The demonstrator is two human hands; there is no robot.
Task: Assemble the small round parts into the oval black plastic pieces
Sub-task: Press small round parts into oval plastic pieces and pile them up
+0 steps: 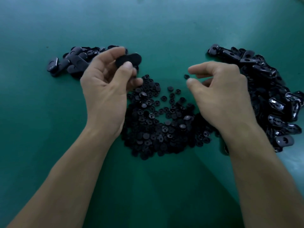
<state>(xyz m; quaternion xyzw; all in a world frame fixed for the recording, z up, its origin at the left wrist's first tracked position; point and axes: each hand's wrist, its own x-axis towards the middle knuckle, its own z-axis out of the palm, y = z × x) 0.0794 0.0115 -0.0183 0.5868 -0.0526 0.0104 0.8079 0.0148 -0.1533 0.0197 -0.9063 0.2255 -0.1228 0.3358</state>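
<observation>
left hand is pinching an oval at 11 o'clock, right hand is hovering thumb-and-finger apart by a stray round part, probably risking flicking it away

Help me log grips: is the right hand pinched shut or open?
Open. The right hand has its thumb and forefinger apart; a small round part shows in the gap, not pinched.

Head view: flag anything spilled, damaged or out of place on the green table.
Nothing looks damaged. One small round part sits apart from the central pile, close to the right hand. The left hand grips an oval piece.
</observation>
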